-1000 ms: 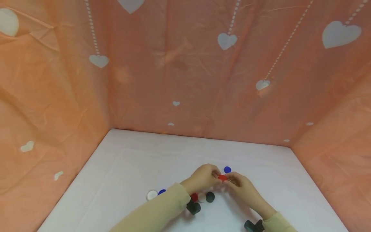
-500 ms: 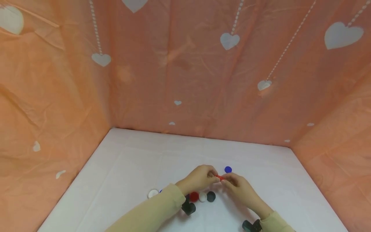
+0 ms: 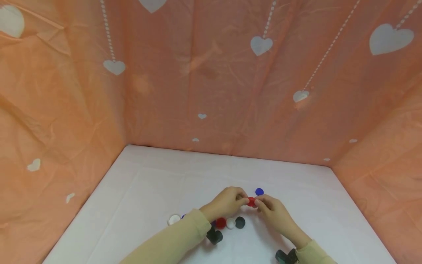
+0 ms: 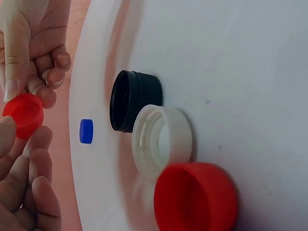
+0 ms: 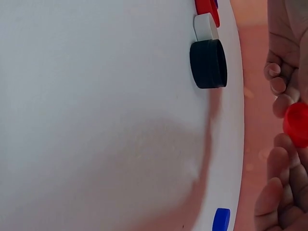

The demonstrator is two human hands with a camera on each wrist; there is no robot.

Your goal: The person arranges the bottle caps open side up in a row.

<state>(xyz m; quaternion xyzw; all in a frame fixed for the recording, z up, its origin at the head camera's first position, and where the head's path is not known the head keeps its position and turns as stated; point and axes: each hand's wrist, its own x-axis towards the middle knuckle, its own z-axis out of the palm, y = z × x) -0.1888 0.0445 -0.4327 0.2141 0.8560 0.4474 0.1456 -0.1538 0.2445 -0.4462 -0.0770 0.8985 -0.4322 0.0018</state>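
Observation:
My left hand point(image 3: 225, 201) and right hand point(image 3: 275, 216) meet over the table, pinching one red bottle cap point(image 3: 251, 201) between thumbs and fingers. The left wrist view shows this cap's hollow side, with the right hand above it and the left hand below. Beneath the hands, a row of caps lies on the table: a red cap point(image 3: 220, 223), a white cap point(image 3: 230, 223) and a black cap point(image 3: 240, 222). In the left wrist view their hollow insides are visible. A blue cap point(image 3: 259, 191) lies just beyond the right hand's fingers.
Left of the row are a white cap point(image 3: 174, 220) and a blue piece mostly hidden by the left sleeve point(image 3: 178, 234). Black wrist devices hang under both wrists. Orange cloth walls point(image 3: 211, 91) with pale hearts bound the white table point(image 3: 158, 176) at its back and sides.
The held red cap has been tilted between the fingers, edge-on half a second ago and broader now. The left hand has shifted slightly left, uncovering more of the lying red cap.

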